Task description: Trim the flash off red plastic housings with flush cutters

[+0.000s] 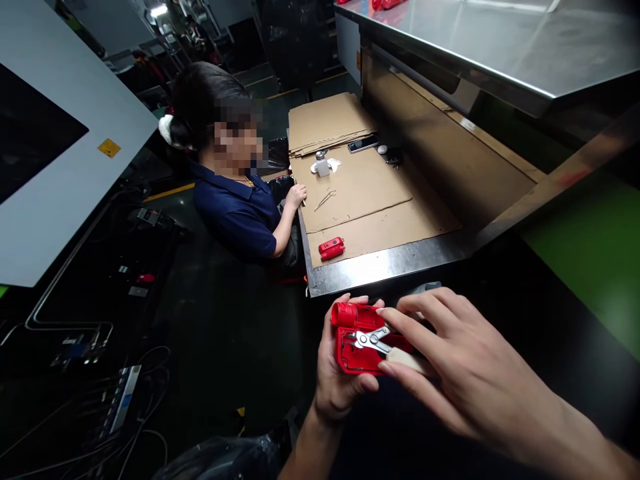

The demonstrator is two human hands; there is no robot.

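Observation:
A red plastic housing [357,363], hollow and facing up, rests in my left hand [333,383], whose fingers wrap its underside. It has a round threaded collar at its upper left corner. My right hand [450,360] grips a pair of small pliers [370,340] between thumb and fingers, around the pale handles. The metal jaws reach into the housing's cavity, towards its left wall. Whether the jaws pinch anything inside is too small to tell.
Beyond my hands stands a metal-edged bench [390,263] covered with cardboard [370,187]. On it lie another red housing [331,249], tweezers [325,200], a small bottle [321,164] and a phone [363,143]. A co-worker [240,213] sits at its left; a steel shelf [500,47] overhangs the right.

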